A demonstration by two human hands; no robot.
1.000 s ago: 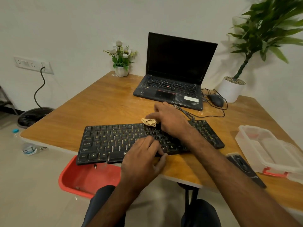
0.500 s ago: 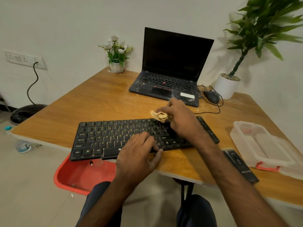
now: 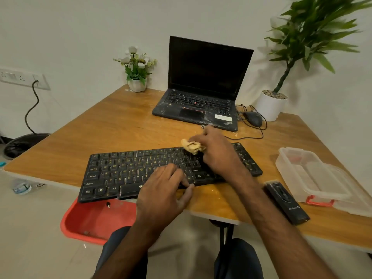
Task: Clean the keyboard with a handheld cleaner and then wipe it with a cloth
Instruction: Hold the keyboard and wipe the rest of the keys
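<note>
We judge that we are in the wiping step: our right hand point(image 3: 216, 152) pinches a crumpled beige cloth point(image 3: 192, 146) in curled fingers and presses it to the top key rows of the black keyboard point(image 3: 124, 172), right of its middle. Our left hand point(image 3: 165, 190) lies on the lower keys with its fingers loosely spread and its thumb at the near edge, gripping nothing and apparently steadying the board. The keyboard lies on the wooden table point(image 3: 120, 125), its near left corner overhanging the edge. The black handheld cleaner point(image 3: 285, 200) lies unheld to the right. The next move calls for dragging the cloth along the rows to the left while the left hand holds the board firm.
</note>
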